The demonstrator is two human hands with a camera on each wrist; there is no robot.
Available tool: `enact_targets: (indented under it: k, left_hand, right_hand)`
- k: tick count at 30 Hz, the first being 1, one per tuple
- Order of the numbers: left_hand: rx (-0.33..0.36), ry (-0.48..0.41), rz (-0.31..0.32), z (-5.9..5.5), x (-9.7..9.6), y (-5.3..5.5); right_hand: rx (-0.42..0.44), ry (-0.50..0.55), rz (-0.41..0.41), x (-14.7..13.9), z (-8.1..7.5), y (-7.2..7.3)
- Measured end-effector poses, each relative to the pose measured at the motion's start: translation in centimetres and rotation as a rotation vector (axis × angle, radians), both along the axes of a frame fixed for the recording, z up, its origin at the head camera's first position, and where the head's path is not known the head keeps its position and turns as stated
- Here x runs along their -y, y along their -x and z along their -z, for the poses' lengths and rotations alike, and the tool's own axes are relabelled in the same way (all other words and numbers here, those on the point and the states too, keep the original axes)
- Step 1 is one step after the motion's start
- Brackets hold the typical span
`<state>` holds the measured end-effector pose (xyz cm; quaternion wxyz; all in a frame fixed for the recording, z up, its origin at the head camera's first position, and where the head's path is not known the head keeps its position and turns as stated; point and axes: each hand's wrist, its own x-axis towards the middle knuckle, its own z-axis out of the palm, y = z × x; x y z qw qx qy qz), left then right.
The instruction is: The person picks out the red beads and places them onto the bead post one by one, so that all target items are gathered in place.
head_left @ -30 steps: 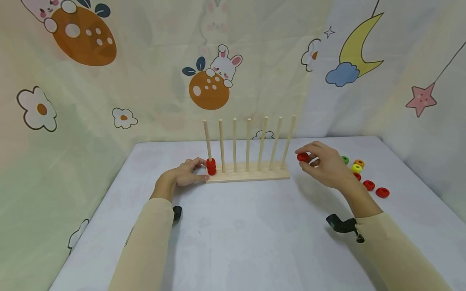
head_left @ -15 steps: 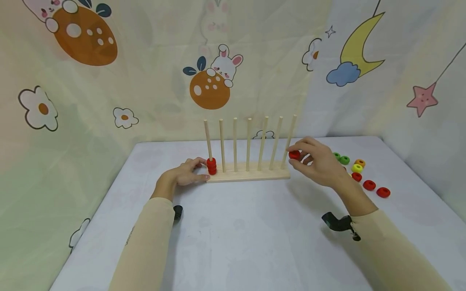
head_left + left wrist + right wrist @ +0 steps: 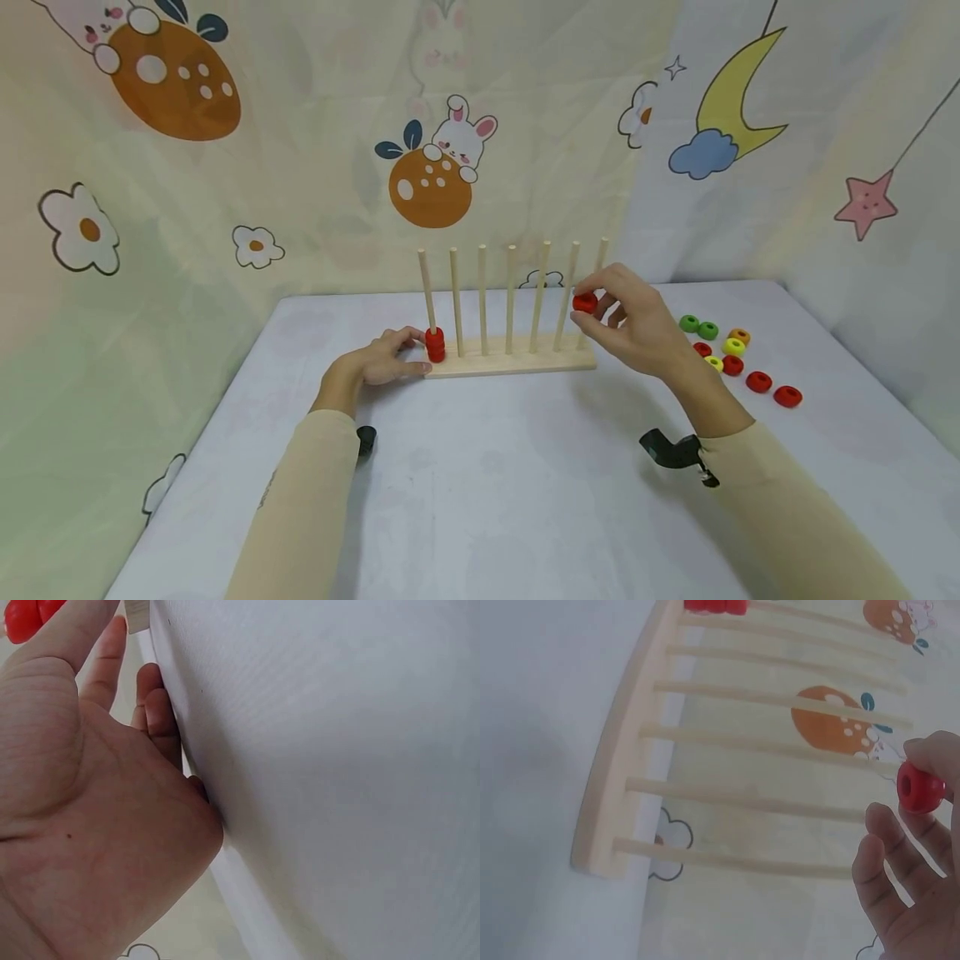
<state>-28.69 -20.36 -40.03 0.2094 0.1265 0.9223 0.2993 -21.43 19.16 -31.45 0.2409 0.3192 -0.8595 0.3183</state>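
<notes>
A wooden peg rack (image 3: 517,363) with a row of several upright rods stands toward the back of the table. Red beads (image 3: 435,345) are stacked low on its leftmost rod. My left hand (image 3: 384,358) holds the left end of the base, thumb at the front corner and fingers around behind. Held up in front of the rods at the right end is a red bead (image 3: 585,302), pinched between thumb and fingertips of my right hand (image 3: 633,321). In the right wrist view the hole of this bead (image 3: 921,789) shows, and the other fingers spread loosely below it.
Loose beads lie on the table right of the rack: green ones (image 3: 707,331), an orange one (image 3: 739,337), yellow ones (image 3: 733,347) and several red ones (image 3: 759,382). A patterned cloth (image 3: 315,167) hangs behind the table (image 3: 480,483).
My right hand has moved left and a little upward with the red bead, from beside the rack to in front of its right rods. The left hand stays at the base.
</notes>
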Motion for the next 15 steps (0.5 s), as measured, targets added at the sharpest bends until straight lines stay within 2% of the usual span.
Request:
enact_targets:
  k: [8,15]
  left_hand:
    - [-0.006,0.004,0.004,0.0,0.1,-0.1]
    - [-0.009,-0.001,0.016,-0.1,0.2,-0.1]
  right_hand:
    - [0.027,0.025,-0.042,1.5,-0.1,0.1]
    - [0.000,0.051,-0.091,2.8,-0.2,0.6]
